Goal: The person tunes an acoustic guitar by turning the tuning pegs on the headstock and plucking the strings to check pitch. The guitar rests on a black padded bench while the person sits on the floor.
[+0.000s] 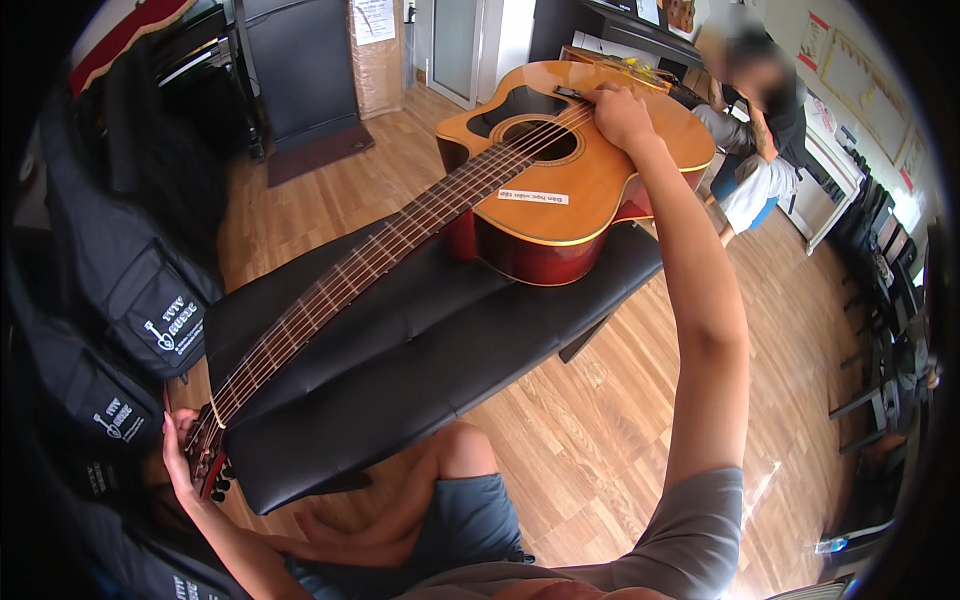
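An acoustic guitar (620, 200) with an orange-brown top and dark red sides lies face up across a black padded bench (420, 370). Its neck runs down toward me at the near left, and a white label is stuck on the top below the sound hole. My left hand (180, 450) is at the headstock (206, 450), fingers bent round its outer edge by the tuning pegs. Over at the bridge end of the strings, my right hand (622, 115) is closed, fingertips down beside a small dark piece (570, 93). What those fingertips pinch is hidden.
Black padded instrument bags (130, 260) stand along the left side. Another person (755, 110) sits beyond the guitar at the far right, near a white keyboard (825, 175). Wooden floor (600, 420) surrounds the bench. Dark chairs or stands (870, 400) line the right edge.
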{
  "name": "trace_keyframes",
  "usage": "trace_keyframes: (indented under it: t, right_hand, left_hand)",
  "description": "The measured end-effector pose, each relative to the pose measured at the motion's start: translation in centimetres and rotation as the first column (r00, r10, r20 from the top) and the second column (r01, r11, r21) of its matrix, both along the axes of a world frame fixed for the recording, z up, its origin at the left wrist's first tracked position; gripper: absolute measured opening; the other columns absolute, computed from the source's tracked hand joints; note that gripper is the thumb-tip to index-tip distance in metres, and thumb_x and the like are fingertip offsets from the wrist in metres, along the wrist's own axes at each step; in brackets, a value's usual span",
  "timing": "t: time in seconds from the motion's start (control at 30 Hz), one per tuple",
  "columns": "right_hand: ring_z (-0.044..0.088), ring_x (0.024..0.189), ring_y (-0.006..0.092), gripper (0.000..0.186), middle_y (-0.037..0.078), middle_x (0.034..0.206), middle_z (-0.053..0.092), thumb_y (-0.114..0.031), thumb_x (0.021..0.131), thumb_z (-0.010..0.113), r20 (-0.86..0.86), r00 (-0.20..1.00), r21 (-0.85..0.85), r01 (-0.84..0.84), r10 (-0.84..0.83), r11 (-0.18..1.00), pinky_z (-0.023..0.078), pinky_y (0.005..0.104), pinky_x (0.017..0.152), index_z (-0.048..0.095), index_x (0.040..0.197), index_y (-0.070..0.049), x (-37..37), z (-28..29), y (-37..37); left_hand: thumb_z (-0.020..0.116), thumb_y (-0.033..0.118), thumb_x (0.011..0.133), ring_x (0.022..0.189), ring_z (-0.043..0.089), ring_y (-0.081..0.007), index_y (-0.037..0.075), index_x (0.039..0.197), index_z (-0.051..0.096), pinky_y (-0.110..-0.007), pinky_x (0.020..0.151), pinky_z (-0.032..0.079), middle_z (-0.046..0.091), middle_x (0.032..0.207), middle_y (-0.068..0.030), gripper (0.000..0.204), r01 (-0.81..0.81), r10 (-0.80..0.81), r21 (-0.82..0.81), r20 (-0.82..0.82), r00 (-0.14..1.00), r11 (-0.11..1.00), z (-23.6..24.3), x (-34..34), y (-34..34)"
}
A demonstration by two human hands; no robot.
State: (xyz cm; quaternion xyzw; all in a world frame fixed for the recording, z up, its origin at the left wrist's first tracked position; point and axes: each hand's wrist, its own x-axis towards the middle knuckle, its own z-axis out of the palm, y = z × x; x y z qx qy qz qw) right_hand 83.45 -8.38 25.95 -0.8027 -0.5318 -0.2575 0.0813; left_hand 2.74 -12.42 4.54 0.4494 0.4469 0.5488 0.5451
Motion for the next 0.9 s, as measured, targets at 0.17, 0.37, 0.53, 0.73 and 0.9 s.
trace_keyframes:
  t: [0.17,0.37,0.53,0.73,0.9]
  right_hand:
    - [0.062,0.123,0.0345,0.035,0.010,0.134,0.065,-0.010,0.096,0.052,0.065,0.951,-0.015,-0.302,0.303,0.953,0.047,0.0520,0.107,0.076,0.121,-0.016,-4.1,-0.1,-1.9]
    - [0.065,0.116,0.0377,0.024,0.015,0.128,0.067,-0.002,0.090,0.058,-0.063,0.807,-0.103,-0.590,0.586,0.801,0.052,0.0452,0.101,0.076,0.106,-0.005,-13.3,0.7,-3.1]
    - [0.065,0.112,0.0374,0.021,0.015,0.121,0.068,0.004,0.088,0.057,-0.197,0.733,-0.043,-0.670,0.651,0.741,0.053,0.0442,0.097,0.070,0.104,-0.001,-16.8,-0.1,-3.2]
    - [0.067,0.110,0.0348,0.026,0.013,0.117,0.070,0.006,0.089,0.059,-0.175,0.721,-0.124,-0.692,0.670,0.711,0.054,0.0421,0.095,0.070,0.110,-0.003,-17.1,0.4,-2.6]
    - [0.070,0.100,0.0264,0.016,0.012,0.104,0.074,-0.008,0.093,0.072,-0.373,0.619,-0.012,-0.749,0.691,0.663,0.054,0.0370,0.089,0.075,0.108,-0.002,-18.1,0.8,-2.1]
  left_hand:
    - [0.047,0.047,0.110,0.090,0.066,-0.0137,0.003,0.110,0.065,-0.029,0.081,0.053,0.068,0.099,-0.0057,0.047,-0.032,0.030,-0.022,-0.072,0.997,0.999,-1.6,-1.8,0.7]
    - [0.048,0.045,0.110,0.094,0.067,-0.0170,0.002,0.111,0.065,-0.031,0.086,0.054,0.068,0.104,-0.0093,0.046,0.016,-0.016,-0.002,0.025,1.000,1.000,-2.4,-2.4,0.9]
    - [0.047,0.044,0.111,0.095,0.067,-0.0184,0.001,0.113,0.064,-0.032,0.085,0.055,0.069,0.106,-0.0114,0.046,0.063,-0.063,0.019,-0.005,0.998,0.998,-1.5,-1.4,0.6]
    - [0.046,0.045,0.111,0.096,0.068,-0.0192,0.001,0.113,0.064,-0.032,0.086,0.056,0.069,0.107,-0.0127,0.048,0.046,-0.046,0.012,0.005,0.999,0.999,-1.6,-1.6,0.5]
    - [0.050,0.041,0.109,0.097,0.068,-0.0203,0.001,0.112,0.064,-0.034,0.087,0.056,0.069,0.108,-0.0137,0.042,0.070,-0.071,0.011,0.050,0.996,0.997,-1.3,-1.4,0.3]
